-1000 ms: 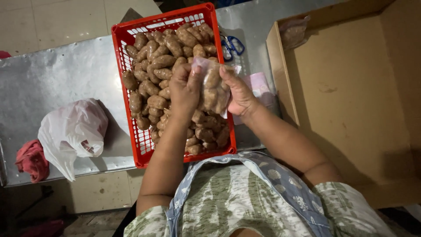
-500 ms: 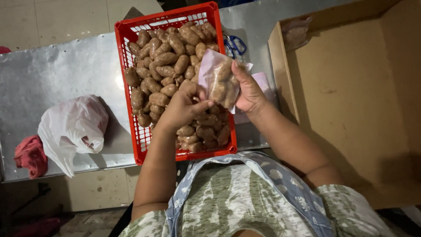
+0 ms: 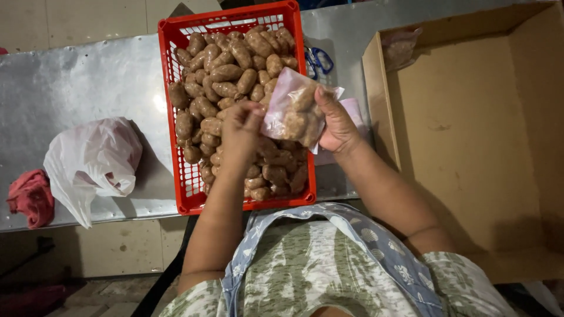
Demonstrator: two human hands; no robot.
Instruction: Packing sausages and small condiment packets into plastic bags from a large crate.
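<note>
- Right hand (image 3: pixel 338 123), just right of frame centre: fingers closed around the right edge of a clear plastic bag (image 3: pixel 294 108) partly filled with sausages, holding it above the basket.
- Bag tilted, its open side turned towards the left hand; several brown links visible through the plastic.
- Left hand (image 3: pixel 241 129), at frame centre and just left of the bag: fingers curled narrow, thumb and fingertips pinched together close to the bag's left edge; whether gripping a sausage or only the plastic, cannot tell.
- Below both hands: red plastic basket (image 3: pixel 170 117), slotted walls, running from upper centre to mid frame, heaped with brown sausages (image 3: pixel 226 73).
- Basket resting on a metal desk (image 3: pixel 88 82) spanning the upper left and centre of the frame.
- On the desk at mid left: crumpled white plastic bag (image 3: pixel 94 158); beside it at the far left edge, a red cloth (image 3: pixel 26 196).
- Behind the basket, upper centre right: blue-handled scissors (image 3: pixel 317 58) lying on the desk, partly hidden by the basket rim.
- Under the right wrist: a pale pink packet (image 3: pixel 355 111) on the desk, mostly covered.
- Right side of the frame: large open cardboard box (image 3: pixel 470 129), with one filled clear bag (image 3: pixel 399 47) in its upper left corner.
- Bottom centre: blue patterned apron (image 3: pixel 376 246) over a green and white top.
</note>
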